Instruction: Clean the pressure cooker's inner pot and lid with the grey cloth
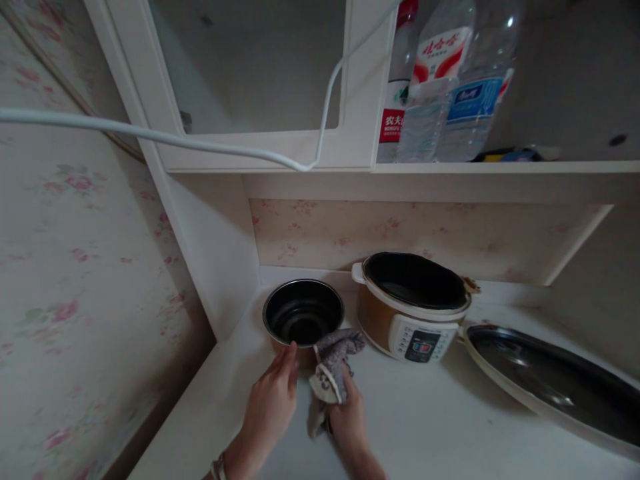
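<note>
A round pot (285,310) with a black inside and a brownish outside stands on the white counter. At its near left side is my left hand (274,390), fingers stretched out and fingertips at the rim; it grips nothing that I can see. My right hand (349,410) is closed on a crumpled grey patterned cloth (336,360) with a pale patch. The cloth lies against the pot's near right rim. Part of it hangs below the hand, and whatever is under it is hidden.
Right of the pot stands an electric cooker (377,320) with a control panel and black interior. Beside it is a large dark lid (545,373). Overhead, a shelf (500,167) bears plastic bottles (430,100). A white cable (215,145) crosses in front of the cabinet.
</note>
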A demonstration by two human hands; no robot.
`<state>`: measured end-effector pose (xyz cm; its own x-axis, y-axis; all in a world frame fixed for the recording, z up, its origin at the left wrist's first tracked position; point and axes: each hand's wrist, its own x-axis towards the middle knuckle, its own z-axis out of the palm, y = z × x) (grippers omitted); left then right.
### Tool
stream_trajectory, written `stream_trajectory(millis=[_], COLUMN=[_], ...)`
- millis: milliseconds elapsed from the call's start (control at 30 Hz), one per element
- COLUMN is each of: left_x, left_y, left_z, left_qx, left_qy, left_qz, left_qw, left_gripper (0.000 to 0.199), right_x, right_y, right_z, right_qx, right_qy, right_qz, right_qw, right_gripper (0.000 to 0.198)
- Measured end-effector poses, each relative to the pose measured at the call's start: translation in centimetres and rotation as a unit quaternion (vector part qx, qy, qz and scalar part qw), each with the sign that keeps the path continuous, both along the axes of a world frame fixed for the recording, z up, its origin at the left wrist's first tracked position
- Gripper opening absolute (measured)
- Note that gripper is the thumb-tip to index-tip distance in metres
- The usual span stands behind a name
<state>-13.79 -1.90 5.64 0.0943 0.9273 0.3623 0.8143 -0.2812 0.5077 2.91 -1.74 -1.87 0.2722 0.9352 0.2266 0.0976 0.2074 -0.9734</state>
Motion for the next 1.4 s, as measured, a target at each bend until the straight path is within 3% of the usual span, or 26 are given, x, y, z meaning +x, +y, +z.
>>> stream_trajectory(millis=[100, 200, 300, 367, 500, 600, 700, 833, 900, 1000, 1067, 1133, 1300, 1400], left_x=[0.1, 1.1, 3.1, 4.4, 6.8, 9.1, 11.9, 14.9, 15.9, 16.8, 17.2, 17.6, 20.6, 24.2], left_y=[-0.2, -1.8, -4.3, -5.7, -6.7, -6.3, -6.0, -5.8, -5.5, -4.3, -3.0, -1.4, 4.1, 8.4], left_z=[-0.4, -1.8, -3.1, -3.2, -1.9, -0.5, 0.5, 1.4, 2.1, 4.2, 6.5, 9.6, 18.5, 21.5], left_qx=[-0.058, -0.141, -0.232, -0.269, -0.326, -0.345, -0.360, -0.359, -0.362, -0.379, -0.364, -0.320, -0.150, -0.116], left_qy=[-0.117, -0.256, -0.385, -0.465, -0.577, -0.627, -0.633, -0.613, -0.611, -0.627, -0.646, -0.662, -0.708, -0.713], left_qz=[-0.005, -0.016, -0.028, -0.058, -0.147, -0.155, -0.136, -0.139, -0.103, -0.045, -0.024, -0.011, -0.059, -0.101], left_qw=[0.991, 0.956, 0.893, 0.842, 0.734, 0.681, 0.671, 0.690, 0.696, 0.679, 0.671, 0.678, 0.688, 0.684], left_gripper=[0.048, 0.052, 0.067, 0.077, 0.086, 0.078, 0.066, 0.057, 0.054, 0.048, 0.041, 0.033, 0.030, 0.028], right_x=[-0.8, -1.1, -0.5, 0.7, 4.7, 7.8, 9.7, 11.7, 13.4, 17.2, 20.0, 22.7, 26.7, 27.0], right_y=[-1.3, -2.8, -4.1, -4.8, -5.7, -6.3, -7.0, -8.0, -8.4, -8.5, -8.4, -8.3, -8.8, -9.7], right_z=[1.5, 3.6, 5.2, 5.9, 7.0, 7.4, 6.5, 5.7, 6.6, 8.5, 8.8, 7.8, 1.3, -1.0], right_qx=[-0.015, -0.024, -0.035, -0.042, -0.071, -0.097, -0.094, -0.066, -0.076, -0.115, -0.126, -0.141, -0.160, -0.105], right_qy=[0.027, 0.070, 0.064, 0.006, -0.116, -0.111, -0.073, -0.023, -0.004, 0.049, 0.091, 0.091, 0.004, -0.089], right_qz=[0.056, 0.078, 0.100, 0.142, 0.216, 0.231, 0.193, 0.121, 0.127, 0.185, 0.183, 0.128, -0.010, -0.032], right_qw=[0.998, 0.994, 0.992, 0.989, 0.967, 0.962, 0.974, 0.990, 0.989, 0.975, 0.971, 0.978, 0.987, 0.990], right_gripper=[0.062, 0.060, 0.058, 0.061, 0.073, 0.059, 0.060, 0.065, 0.064, 0.062, 0.064, 0.063, 0.062, 0.049])
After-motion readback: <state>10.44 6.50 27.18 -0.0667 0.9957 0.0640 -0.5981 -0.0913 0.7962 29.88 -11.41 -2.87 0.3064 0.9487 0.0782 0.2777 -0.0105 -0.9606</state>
